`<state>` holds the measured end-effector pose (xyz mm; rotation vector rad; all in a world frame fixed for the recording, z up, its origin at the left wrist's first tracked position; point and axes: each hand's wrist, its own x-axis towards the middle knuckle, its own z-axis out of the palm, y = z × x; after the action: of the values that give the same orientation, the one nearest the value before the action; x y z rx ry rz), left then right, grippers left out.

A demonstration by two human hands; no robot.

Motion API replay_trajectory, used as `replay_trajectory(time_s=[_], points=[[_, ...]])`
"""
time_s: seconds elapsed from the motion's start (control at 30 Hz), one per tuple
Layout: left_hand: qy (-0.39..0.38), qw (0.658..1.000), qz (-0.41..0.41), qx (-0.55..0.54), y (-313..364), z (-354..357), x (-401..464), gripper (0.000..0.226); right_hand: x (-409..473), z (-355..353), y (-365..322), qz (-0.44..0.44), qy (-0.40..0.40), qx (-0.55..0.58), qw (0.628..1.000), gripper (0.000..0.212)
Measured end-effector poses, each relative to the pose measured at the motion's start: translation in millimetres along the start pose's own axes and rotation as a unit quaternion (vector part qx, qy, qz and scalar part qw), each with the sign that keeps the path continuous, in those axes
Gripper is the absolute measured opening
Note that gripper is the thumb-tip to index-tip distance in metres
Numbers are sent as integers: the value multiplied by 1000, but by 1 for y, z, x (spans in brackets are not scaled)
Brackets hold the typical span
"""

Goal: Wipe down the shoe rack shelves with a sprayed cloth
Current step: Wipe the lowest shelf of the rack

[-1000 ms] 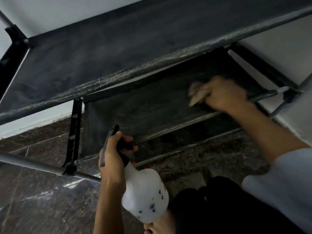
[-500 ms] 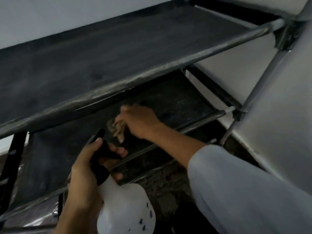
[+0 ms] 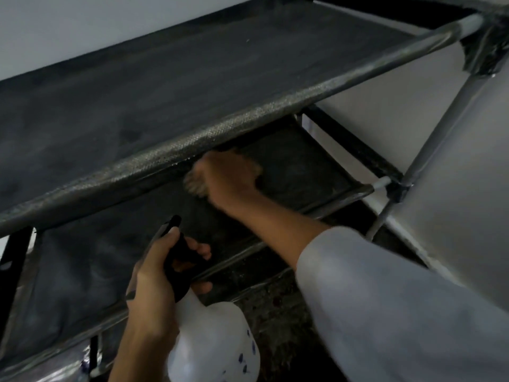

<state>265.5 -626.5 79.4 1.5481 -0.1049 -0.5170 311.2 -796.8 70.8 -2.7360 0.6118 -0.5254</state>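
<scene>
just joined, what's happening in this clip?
A person is cleaning a black fabric shoe rack. The right hand holds a cloth against the lower shelf, under the front edge of the upper shelf. It is motion-blurred, mid-wipe. The left hand grips a white spray bottle by its black trigger head, low in front of the rack.

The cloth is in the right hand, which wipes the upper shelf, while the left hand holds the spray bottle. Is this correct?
Not quite. In the head view the right hand rubs the cloth on the lower shelf, under the upper shelf. The left hand does hold the spray bottle.
</scene>
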Motion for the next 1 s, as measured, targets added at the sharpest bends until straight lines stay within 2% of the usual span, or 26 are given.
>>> replay_trajectory(time_s=[0.07,0.1,0.2,0.3,0.43,0.57,0.67,0.73,0.87,1.0], points=[[6,1000,6,-2,-1,1,0,48,-8,5,-13,-123,-95,13,988,25],[4,1000,10,-2,-2,2,0,48,-6,-1,-6,-127,-113,36,985,24],[-4,1000,13,0,-2,2,1,47,5,-28,44,-42,-105,56,992,19],[-5,1000,4,-18,-5,-1,1,42,15,-58,101,30,-77,-15,996,23],[-7,999,-6,-38,-8,-3,3,38,0,-86,120,-5,-174,-34,984,38],[-9,998,-38,-49,-12,-4,9,37,-68,-117,129,-37,-264,-7,964,54],[-6,999,-14,-45,-13,-5,6,38,-89,-117,131,-24,-216,37,975,58],[-9,999,-4,-40,-12,-4,4,37,-77,-105,127,-20,-169,48,984,44],[-10,999,6,-36,-12,-4,3,37,-17,-79,130,-10,-98,-3,995,12],[-9,999,25,-30,-10,-3,1,36,21,-66,128,40,-35,-34,998,23]])
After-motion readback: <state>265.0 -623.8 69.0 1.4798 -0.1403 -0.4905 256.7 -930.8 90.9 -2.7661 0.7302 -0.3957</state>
